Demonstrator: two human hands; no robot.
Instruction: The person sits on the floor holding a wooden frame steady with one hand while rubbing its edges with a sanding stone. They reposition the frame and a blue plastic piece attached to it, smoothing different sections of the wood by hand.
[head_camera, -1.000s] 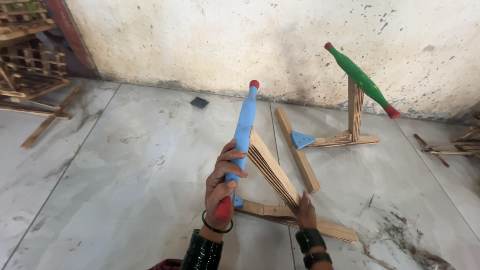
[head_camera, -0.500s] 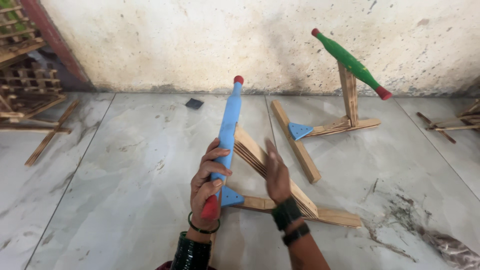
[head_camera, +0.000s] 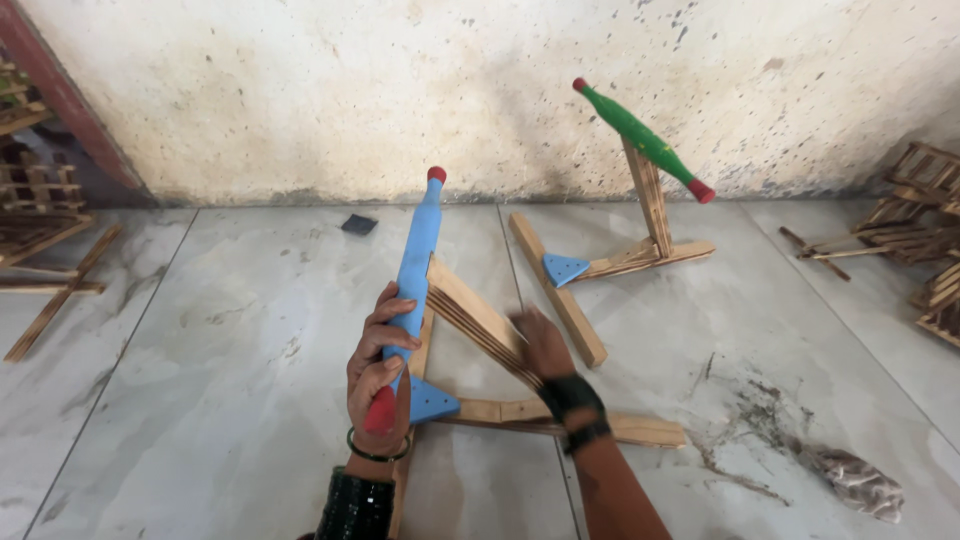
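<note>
View from above, looking down at a person's 2 hands over a pale marble-tile floor (head_camera: 200, 400) by a stained, speckled wall (head_camera: 300, 90). The left hand (head_camera: 380, 370) is closed around the lower end of a blue roller-shaped handle (head_camera: 415, 265) w/ red tips; it wears a green bangle and a dark sequinned sleeve. The handle tilts up and away from the person, its top red tip toward the wall. It sits on a wooden slat stand (head_camera: 480, 325): a slanted bundle of slats, a flat base strip on the floor, and a small blue triangular corner piece (head_camera: 430, 400) just beside the left hand. The right hand (head_camera: 545, 345), blurred, lies on the slanted slats; can't tell if its fingers are curled or flat. It wears a dark wrist band.

Further back, nr the wall, a 2nd stand of the same kind (head_camera: 640, 255) stands alone, topped by a green handle (head_camera: 640, 140) w/ red tips, tilted. Loose wood pieces and slat frames lie at far left (head_camera: 40, 250) and far right (head_camera: 920, 210). A small dark square (head_camera: 358, 224) lies nr the wall. A crumpled scrap (head_camera: 850, 480) and dusty debris lie at lower right.
</note>
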